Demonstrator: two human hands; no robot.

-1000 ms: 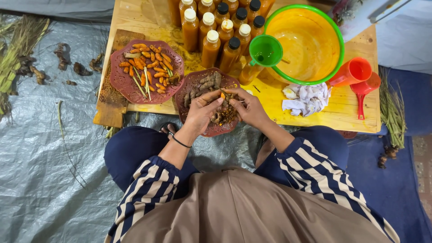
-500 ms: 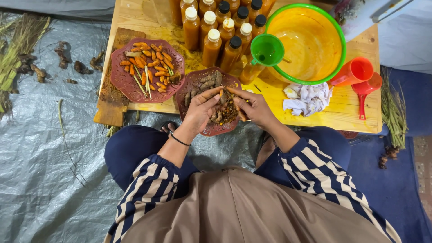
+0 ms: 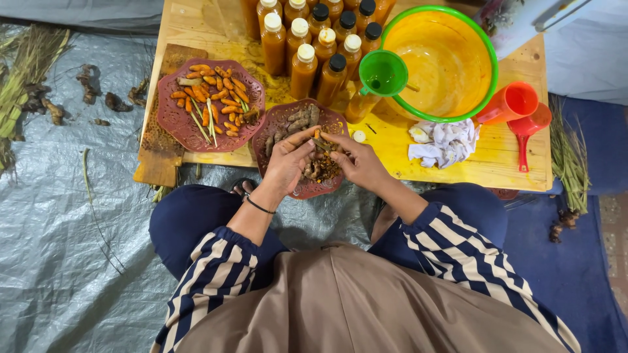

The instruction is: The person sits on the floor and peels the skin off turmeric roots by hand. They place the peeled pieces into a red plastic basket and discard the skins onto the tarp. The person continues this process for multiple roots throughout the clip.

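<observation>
My left hand [image 3: 288, 160] and my right hand [image 3: 356, 160] meet over a dark red plate [image 3: 278, 121] that holds brown roots and a heap of peelings. Between the fingers of both hands sits a small orange root piece [image 3: 318, 135]. A thin dark blade-like thing [image 3: 324, 144] lies at my right fingertips; I cannot tell exactly what it is. A black band circles my left wrist. To the left, a second dark red plate [image 3: 171, 117] carries several peeled orange roots and a few green stalks.
The low wooden table [image 3: 196, 26] also bears several bottles of orange liquid [image 3: 303, 65], a green funnel [image 3: 383, 72], a green-rimmed yellow basin [image 3: 451, 59], a white cloth [image 3: 445, 140], an orange cup [image 3: 513, 104] and a red funnel [image 3: 528, 127]. Roots and stalks lie on the grey tarp [image 3: 52, 196].
My hands stay over the plate; the fingers have shifted slightly around the small root piece.
</observation>
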